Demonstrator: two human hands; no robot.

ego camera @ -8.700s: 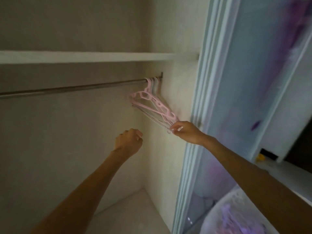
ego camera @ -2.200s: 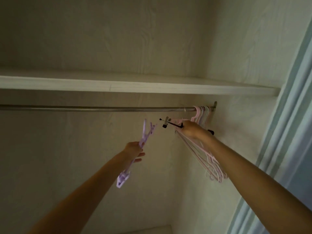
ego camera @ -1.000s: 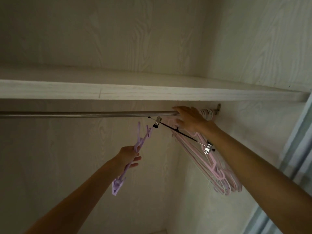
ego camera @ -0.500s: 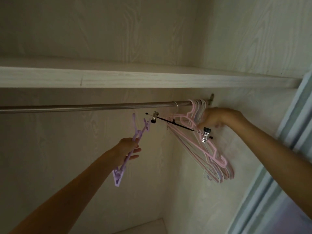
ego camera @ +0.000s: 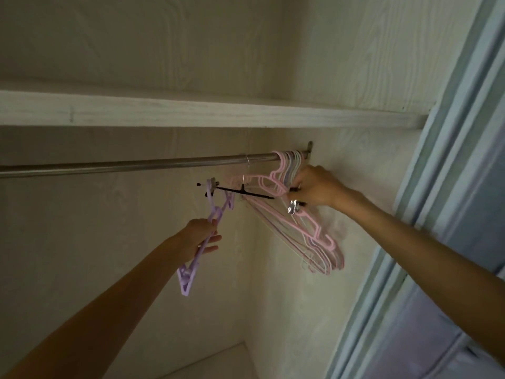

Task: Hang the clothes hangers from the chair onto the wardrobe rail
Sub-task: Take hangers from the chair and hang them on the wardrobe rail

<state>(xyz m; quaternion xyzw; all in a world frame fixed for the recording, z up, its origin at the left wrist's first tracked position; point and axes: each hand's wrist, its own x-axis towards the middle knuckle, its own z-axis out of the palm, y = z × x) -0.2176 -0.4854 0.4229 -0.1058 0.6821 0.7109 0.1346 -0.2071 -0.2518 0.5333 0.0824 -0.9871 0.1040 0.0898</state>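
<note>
Lilac plastic hanger (ego camera: 203,236) sits left of frame centre, tilted steeply, hook end up near the rail, not on it yet. Left hand (ego camera: 198,236) grips its mid-section, fingers curled round w/ a couple loosely extended. Round brushed-metal wardrobe rail (ego camera: 123,166) runs from left edge to a bracket right of centre. Black thin clip hanger w/ chrome clips (ego camera: 246,193) hangs from the rail by a wire hook, bar tilted down to the right. Right hand (ego camera: 318,187), centre-right, pinches that bar's right end beside the chrome clip, fingers curled. Bunch of pink and pastel plastic hangers (ego camera: 308,225) hangs at the rail's right end, pressed close to the side wall.

Risks, as I read it:
- Lilac hanger's top sits touching or just in front of the black bar's left clip; can't tell which. Lifting it could snag there and drag the wire hook off the rail.
- Left-hand grip is mid-body, so hook may swing and miss the rail.
- Right hand tugging the bar could tangle it w/ the pink bunch, or swing the bunch against the wall.
- White wood-grain shelf (ego camera: 191,113) sits close above the rail; little room to lift a hook over.
</note>
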